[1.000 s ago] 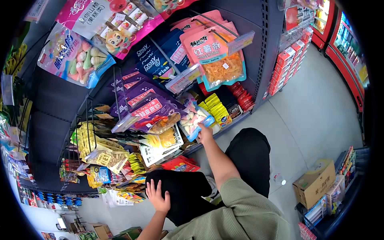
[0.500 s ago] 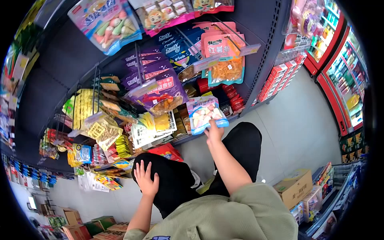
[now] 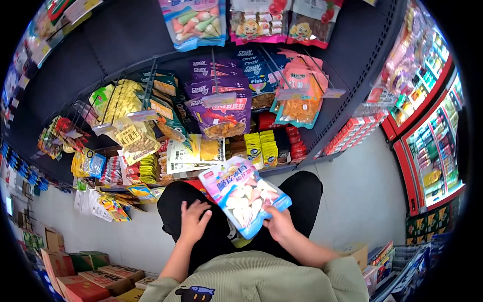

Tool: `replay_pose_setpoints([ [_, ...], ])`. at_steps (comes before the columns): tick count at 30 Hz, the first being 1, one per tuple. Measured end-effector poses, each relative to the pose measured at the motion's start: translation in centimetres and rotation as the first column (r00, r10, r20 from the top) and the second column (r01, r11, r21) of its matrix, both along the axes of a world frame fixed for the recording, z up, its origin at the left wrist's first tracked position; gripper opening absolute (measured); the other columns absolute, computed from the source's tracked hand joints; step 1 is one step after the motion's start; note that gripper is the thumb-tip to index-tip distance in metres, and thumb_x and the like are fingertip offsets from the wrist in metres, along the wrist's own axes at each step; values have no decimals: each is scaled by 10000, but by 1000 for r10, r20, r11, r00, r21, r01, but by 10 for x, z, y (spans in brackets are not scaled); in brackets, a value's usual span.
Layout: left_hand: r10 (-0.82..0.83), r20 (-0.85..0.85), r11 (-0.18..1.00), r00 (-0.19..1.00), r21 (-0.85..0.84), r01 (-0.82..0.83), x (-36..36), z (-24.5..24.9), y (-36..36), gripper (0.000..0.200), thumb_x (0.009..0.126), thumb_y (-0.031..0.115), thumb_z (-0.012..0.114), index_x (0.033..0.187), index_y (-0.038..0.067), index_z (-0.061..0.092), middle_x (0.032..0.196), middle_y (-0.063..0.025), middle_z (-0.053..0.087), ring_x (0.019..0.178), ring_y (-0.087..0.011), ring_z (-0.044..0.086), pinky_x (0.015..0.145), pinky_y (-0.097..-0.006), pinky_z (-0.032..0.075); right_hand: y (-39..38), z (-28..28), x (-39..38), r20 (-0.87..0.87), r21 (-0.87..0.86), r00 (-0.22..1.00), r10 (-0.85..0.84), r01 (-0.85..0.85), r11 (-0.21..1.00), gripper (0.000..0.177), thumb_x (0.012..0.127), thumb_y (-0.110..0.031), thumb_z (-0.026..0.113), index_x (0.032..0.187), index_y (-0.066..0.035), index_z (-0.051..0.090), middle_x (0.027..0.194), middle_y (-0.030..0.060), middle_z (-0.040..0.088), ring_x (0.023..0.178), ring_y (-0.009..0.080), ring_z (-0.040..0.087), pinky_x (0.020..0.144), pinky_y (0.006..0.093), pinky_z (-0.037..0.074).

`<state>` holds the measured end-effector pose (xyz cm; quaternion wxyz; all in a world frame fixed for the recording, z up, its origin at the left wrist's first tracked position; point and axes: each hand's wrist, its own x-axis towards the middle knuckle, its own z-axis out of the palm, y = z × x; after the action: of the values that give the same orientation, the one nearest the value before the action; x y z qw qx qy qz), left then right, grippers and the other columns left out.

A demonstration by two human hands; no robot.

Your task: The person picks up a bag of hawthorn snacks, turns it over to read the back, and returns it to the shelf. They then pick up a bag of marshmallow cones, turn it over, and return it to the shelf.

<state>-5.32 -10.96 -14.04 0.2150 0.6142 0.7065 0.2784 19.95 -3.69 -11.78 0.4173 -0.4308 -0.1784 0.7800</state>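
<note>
My right hand grips the lower right corner of a blue and pink candy bag. Through its clear window show pastel, cone-shaped marshmallow-like sweets. The bag is tilted and sits above my lap, its printed front towards me. Resting by my left knee, my left hand has its fingers apart and holds nothing; it is close to the bag's left side. A similar candy bag hangs on the upper part of the rack. Purple snack bags hang on hooks beyond my knees.
Orange snack bags and peanut bags hang on the dark shelf rack. Yellow packets stand on the bottom shelf. Red-framed drink fridges are at the right. Cardboard boxes lie at the lower left.
My right hand has brought the candy bag from beside the shelf back towards me, over my lap. My left hand stays by the knee, fingers a little more bent. The view has turned.
</note>
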Motion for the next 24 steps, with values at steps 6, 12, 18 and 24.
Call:
replay_pose_setpoints([
  [6,83,954,965,290,-4,-261,38,5,-4,528,831,123,605,1273,4,340,1206,-91,492,1113,-187,468,958,-331,359,-16,34,-19,-163,137,955,248,-227,964,563,773,15,597,1283,-49,367,1129,76,529,997,191,565,791,334,514],
  [12,-91,986,863,142,149,-483,21,72,7,516,783,114,665,1214,45,390,1118,-83,542,1021,-195,543,897,-346,434,-2,52,-43,46,468,913,406,-379,798,612,745,-14,682,1275,-16,376,1186,95,514,1059,192,531,899,330,442],
  [18,-55,935,830,351,238,-505,-6,116,21,493,756,122,690,1161,3,436,1076,-104,565,962,-178,567,860,-322,452,38,75,-41,-92,583,928,362,-244,775,486,783,-138,649,1189,24,438,1063,126,583,953,178,573,824,283,458],
  [24,-103,902,889,419,272,-368,-6,138,45,502,750,103,694,1167,-2,434,1079,-97,563,974,-167,557,862,-317,449,72,109,-37,38,591,904,425,-364,720,468,814,-163,625,1205,10,433,1030,107,598,919,149,578,811,255,447],
])
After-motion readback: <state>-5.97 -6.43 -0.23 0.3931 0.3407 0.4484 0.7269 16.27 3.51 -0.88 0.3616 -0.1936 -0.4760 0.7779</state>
